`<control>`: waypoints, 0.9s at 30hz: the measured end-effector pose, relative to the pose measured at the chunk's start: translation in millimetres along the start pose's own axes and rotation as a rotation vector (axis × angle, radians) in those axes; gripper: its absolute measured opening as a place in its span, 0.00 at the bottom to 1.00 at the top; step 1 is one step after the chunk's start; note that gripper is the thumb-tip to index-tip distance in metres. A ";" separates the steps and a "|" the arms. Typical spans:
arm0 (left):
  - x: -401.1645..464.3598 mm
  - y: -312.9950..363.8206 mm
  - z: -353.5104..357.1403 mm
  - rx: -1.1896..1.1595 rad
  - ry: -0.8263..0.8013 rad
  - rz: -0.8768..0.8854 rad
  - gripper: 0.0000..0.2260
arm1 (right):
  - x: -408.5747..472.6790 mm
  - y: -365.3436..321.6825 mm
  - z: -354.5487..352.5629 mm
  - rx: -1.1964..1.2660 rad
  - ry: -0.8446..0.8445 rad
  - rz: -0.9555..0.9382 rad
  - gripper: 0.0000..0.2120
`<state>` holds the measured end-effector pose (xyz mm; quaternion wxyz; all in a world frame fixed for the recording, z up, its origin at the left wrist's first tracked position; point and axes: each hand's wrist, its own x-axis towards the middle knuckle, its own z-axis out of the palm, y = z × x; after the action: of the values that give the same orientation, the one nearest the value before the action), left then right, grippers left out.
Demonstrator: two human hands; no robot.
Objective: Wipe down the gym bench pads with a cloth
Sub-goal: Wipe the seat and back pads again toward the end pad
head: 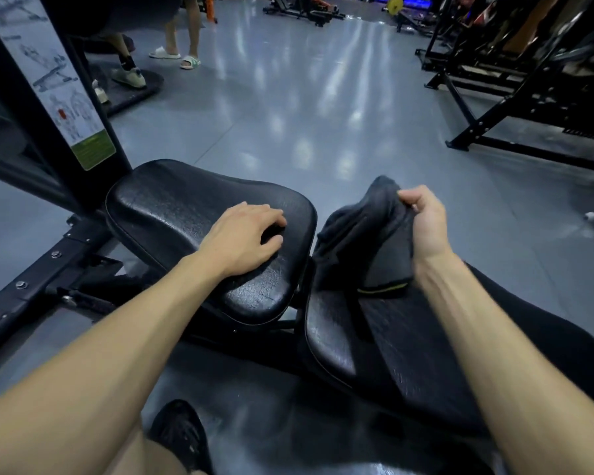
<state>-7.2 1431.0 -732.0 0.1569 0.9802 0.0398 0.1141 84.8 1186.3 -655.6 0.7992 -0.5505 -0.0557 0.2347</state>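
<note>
A black padded seat pad [172,207] sits at the centre left of the head view. My left hand [244,234] rests on it, palm down, fingers relaxed and slightly bent. To the right lies the longer black back pad [333,341], running toward the lower right. My right hand [426,221] grips a dark grey cloth [360,241] bunched in its curled fingers. The cloth hangs down and its lower edge, with a green stripe, touches the top end of the back pad.
The black machine upright [24,108] with an instruction sticker stands at the left, its base bar [38,269] low on the floor. People's legs and sandals [175,53] are at the back left. Black racks [515,84] fill the right. My shoe [182,433] is below.
</note>
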 end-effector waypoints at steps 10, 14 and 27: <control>2.2 -24.6 -25.0 0.079 -0.057 0.122 0.17 | 135.4 29.9 47.1 -0.302 0.104 -0.002 0.16; -1.6 -45.9 -29.9 0.125 -0.065 0.138 0.18 | 156.2 59.9 79.5 -1.058 -0.124 -0.097 0.20; -47.5 -130.2 -66.7 0.011 0.187 -0.019 0.18 | 203.3 74.4 126.6 -1.408 -0.190 0.050 0.14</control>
<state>-74.6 1568.9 -721.6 0.1484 0.9657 0.0643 0.2034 197.2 1404.2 -708.4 0.2398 -0.9145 -0.2509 0.2080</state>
